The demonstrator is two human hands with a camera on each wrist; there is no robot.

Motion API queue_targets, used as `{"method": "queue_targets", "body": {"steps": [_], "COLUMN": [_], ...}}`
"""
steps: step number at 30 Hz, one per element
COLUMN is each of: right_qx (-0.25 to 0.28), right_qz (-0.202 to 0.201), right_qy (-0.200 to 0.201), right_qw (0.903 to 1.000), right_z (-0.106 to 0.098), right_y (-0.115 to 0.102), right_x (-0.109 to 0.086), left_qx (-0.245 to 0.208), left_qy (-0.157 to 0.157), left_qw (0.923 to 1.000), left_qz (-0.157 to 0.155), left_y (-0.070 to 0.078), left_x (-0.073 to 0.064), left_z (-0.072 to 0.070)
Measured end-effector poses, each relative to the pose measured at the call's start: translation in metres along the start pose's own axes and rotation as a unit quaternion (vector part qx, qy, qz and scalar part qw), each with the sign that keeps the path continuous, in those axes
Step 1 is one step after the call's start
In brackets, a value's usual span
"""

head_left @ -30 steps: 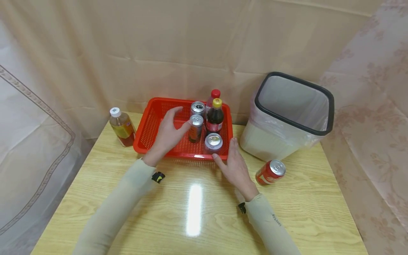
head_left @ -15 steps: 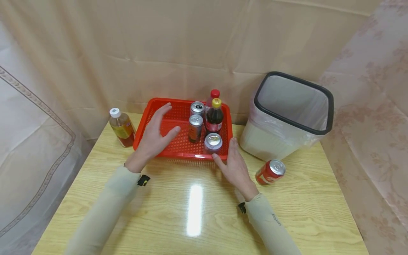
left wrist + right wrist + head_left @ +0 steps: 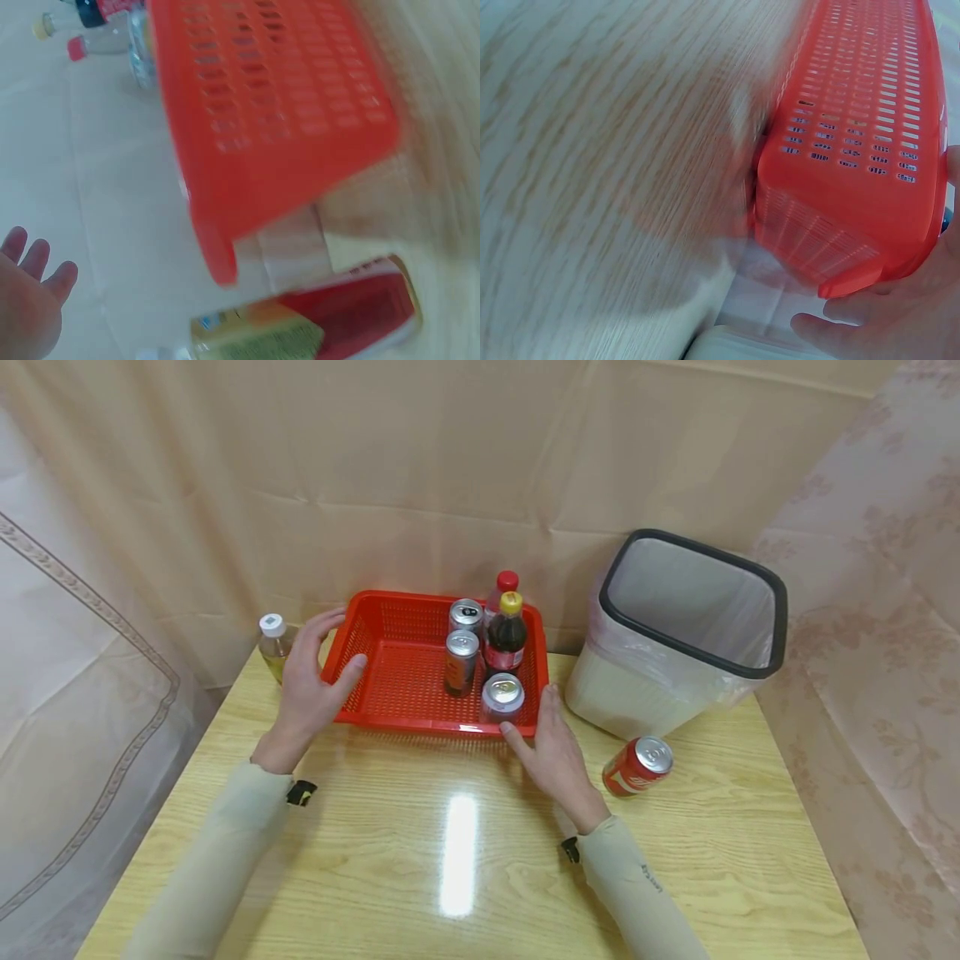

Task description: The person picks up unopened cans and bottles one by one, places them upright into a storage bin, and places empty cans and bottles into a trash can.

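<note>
A red plastic basket stands on the table. Inside, toward its right side, are a slim dark can, a silver-topped can, a pale can, a yellow-capped dark cola bottle and a red-capped bottle. My left hand is at the basket's left end, thumb and fingers spread, holding nothing. My right hand touches the basket's near right corner, fingers fairly straight along the right side and thumb by the front rim. The left hand partly hides a white-capped drink bottle.
Right of the basket stands a pale bin with a black rim and plastic liner. A red soda can stands in front of it on the wooden table. Beige cloth hangs behind.
My left hand has moved left, from beside the slim can across the basket to its left end, now overlapping the white-capped bottle. The right hand has stayed at the corner.
</note>
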State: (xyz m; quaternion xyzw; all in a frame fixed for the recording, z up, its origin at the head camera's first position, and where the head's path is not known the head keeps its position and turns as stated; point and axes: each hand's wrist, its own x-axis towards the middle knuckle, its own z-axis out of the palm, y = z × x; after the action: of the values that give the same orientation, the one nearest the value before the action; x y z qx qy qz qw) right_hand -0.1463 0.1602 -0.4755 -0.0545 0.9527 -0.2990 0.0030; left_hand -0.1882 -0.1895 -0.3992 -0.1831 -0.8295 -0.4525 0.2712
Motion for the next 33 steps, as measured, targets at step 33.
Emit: {"method": "queue_targets", "body": {"steps": [33], "right_qx": [0.012], "right_qz": [-0.001], "right_qy": [0.002], "right_qw": [0.9999], "right_z": [0.001], "right_y": [0.001], "right_x": [0.001], "left_qx": [-0.02], "left_qy": [0.126], "left_qw": [0.9631], "left_qz": [-0.237], "left_y": [-0.066], "left_x": [-0.02], "left_z": [-0.036]}}
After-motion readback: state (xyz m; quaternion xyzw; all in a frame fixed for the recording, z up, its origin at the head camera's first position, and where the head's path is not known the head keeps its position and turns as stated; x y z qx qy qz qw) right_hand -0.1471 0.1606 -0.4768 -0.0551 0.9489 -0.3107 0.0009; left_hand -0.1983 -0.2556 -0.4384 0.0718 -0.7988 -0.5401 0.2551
